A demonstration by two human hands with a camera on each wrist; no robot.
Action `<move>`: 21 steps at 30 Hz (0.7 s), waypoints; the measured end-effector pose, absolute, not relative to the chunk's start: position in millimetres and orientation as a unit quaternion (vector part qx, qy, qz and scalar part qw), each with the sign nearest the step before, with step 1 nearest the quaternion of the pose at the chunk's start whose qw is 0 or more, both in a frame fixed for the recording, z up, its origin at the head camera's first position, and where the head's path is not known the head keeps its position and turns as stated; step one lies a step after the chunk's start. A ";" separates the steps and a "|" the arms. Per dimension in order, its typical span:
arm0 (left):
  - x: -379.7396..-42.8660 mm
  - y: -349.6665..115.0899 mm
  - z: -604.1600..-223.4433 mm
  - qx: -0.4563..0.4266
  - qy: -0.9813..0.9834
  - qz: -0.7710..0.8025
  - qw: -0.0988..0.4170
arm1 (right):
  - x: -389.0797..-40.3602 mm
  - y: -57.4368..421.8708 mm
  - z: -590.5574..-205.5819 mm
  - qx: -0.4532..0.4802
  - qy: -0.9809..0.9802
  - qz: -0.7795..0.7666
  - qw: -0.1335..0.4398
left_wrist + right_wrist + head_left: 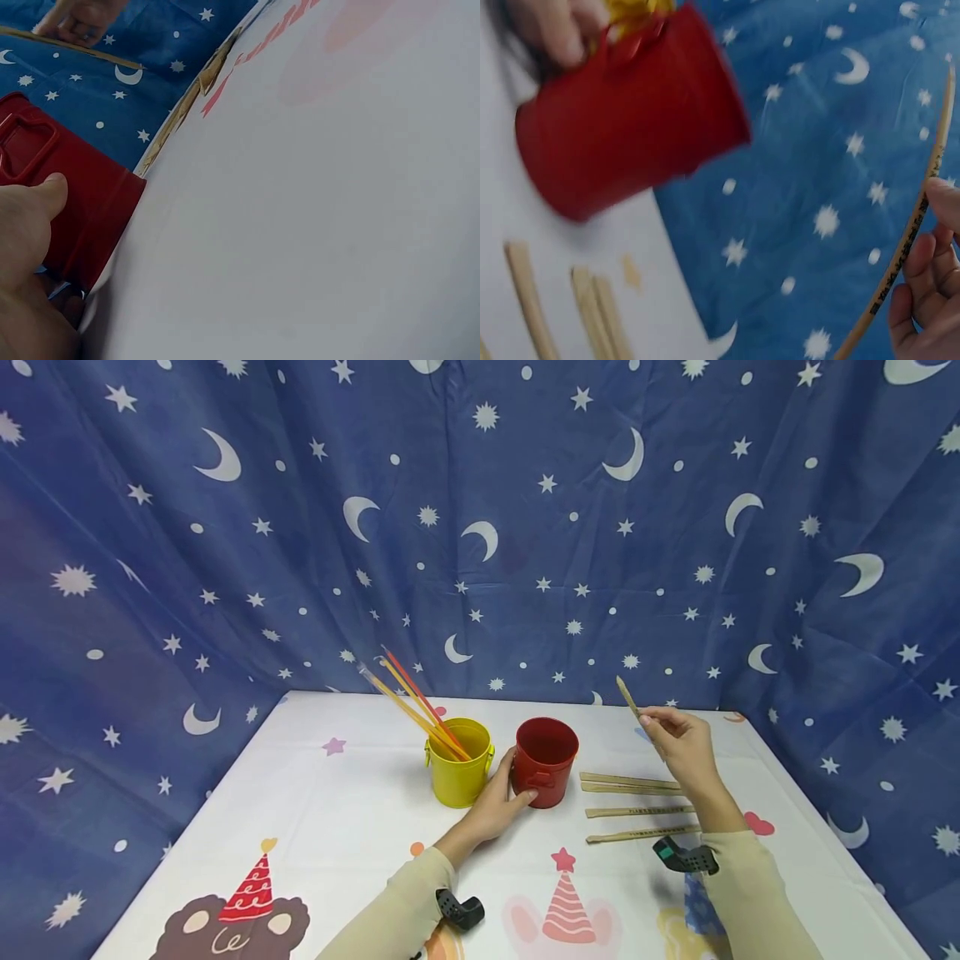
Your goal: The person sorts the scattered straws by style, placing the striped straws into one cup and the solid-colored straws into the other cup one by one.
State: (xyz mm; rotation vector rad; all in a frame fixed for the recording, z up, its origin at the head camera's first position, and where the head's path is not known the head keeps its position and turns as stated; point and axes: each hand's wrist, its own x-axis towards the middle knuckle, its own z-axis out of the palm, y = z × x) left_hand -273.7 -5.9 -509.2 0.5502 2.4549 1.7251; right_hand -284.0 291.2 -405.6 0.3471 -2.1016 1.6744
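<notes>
My left hand grips a small red metal bucket, fingers around its left side and thumb at the front. The bucket stands upright on the table with its mouth up; no contents show inside. In the air right of it, my right hand pinches a thin tan wooden stick. Dark printed characters run along this stick in the right wrist view. Several similar wooden sticks lie below the right hand, partly hidden by the forearm. The left wrist view shows the thumb against the red bucket.
Left of the red bucket stands a yellow bucket with long thin orange, yellow and red sticks leaning out to the left. A white printed cloth covers the table. Behind it hangs a blue curtain with moons and stars.
</notes>
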 end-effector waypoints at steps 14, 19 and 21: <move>-271.8 -3.7 -509.9 0.176 0.804 0.565 0.050 | -250.2 256.2 -365.7 0.214 -0.616 0.737 0.177; -271.8 -5.6 -508.2 0.174 0.803 0.568 0.053 | -248.2 244.8 -356.9 0.245 -0.581 0.759 0.164; -271.9 -6.0 -508.4 0.174 0.803 0.567 0.054 | -247.7 239.4 -352.8 0.258 -0.572 0.762 0.161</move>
